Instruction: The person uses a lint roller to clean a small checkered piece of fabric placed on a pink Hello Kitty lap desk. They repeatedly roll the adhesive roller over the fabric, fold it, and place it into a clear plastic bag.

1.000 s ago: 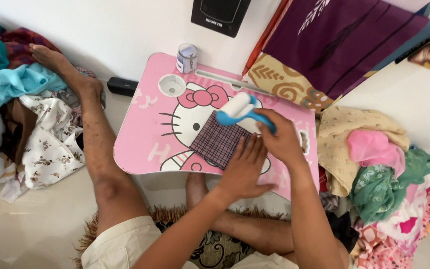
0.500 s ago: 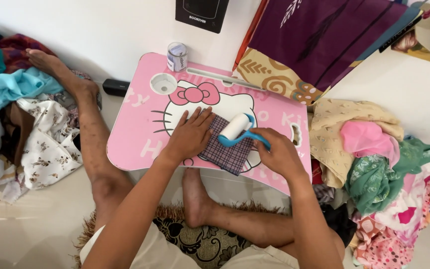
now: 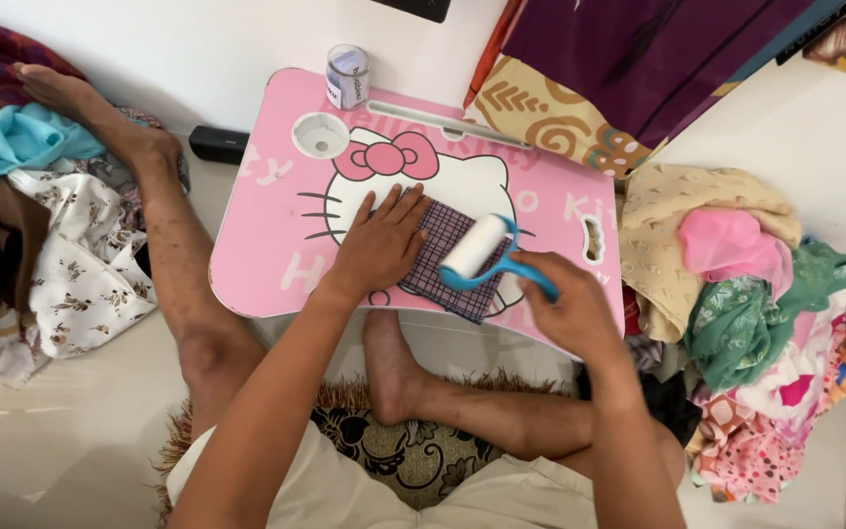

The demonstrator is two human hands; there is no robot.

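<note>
Now: Lint Roller on a Checked Cloth

Currently the left hand (image 3: 379, 245) lies flat, fingers spread, pinning the checked cloth (image 3: 443, 257) at the middle of the pink table (image 3: 266, 235). The right hand (image 3: 570, 309), at four o'clock from the cloth, has its grip closed around the blue handle of the lint roller (image 3: 477, 250), whose white drum rests on the cloth. Rolling looks to be the step in hand; a further pass would call for steady pressure from the pinning hand. A small clear jar (image 3: 348, 76) stands at the table's eleven o'clock edge
</note>
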